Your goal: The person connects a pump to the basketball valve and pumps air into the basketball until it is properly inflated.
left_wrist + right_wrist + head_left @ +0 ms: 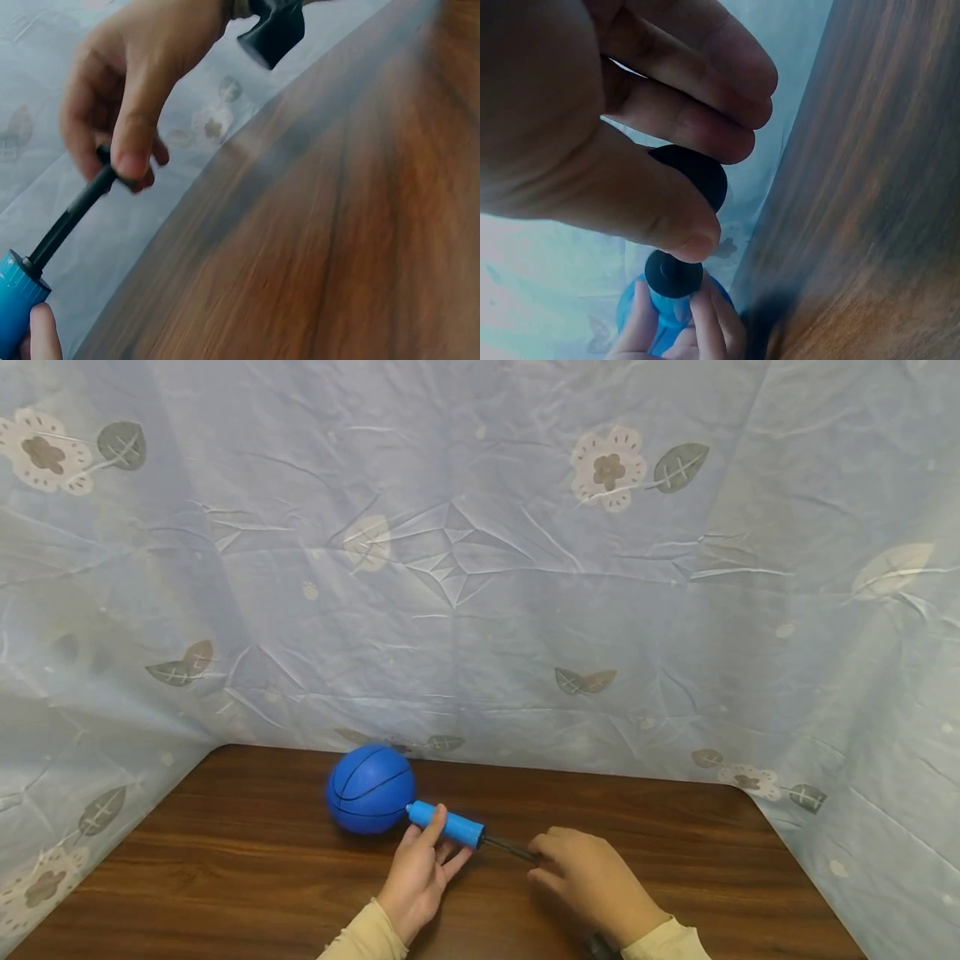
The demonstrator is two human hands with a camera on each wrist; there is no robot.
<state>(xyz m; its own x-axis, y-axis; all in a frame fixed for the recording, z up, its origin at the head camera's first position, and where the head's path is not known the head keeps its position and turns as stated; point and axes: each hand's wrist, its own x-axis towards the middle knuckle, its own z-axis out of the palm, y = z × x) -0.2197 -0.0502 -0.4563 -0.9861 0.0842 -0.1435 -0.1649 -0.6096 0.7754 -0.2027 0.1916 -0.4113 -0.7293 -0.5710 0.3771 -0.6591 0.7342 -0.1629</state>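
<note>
A blue ball with black seam lines (369,787) sits at the back left of the table. Against its right side points the nozzle end of a small hand pump with a light blue barrel (467,832). My left hand (418,878) holds that barrel, thumb over the top and fingers beneath. The black pump rod (71,221) is drawn out of the barrel toward the right. At its far end my right hand (592,878) pinches the black handle (701,172) between thumb and fingers. The right palm partly hides the handle.
Dark brown wooden table (247,877) lies under both hands. Pale blue patterned cloth (480,635) hangs behind it and at both sides. A black device (277,34) is strapped at the right wrist.
</note>
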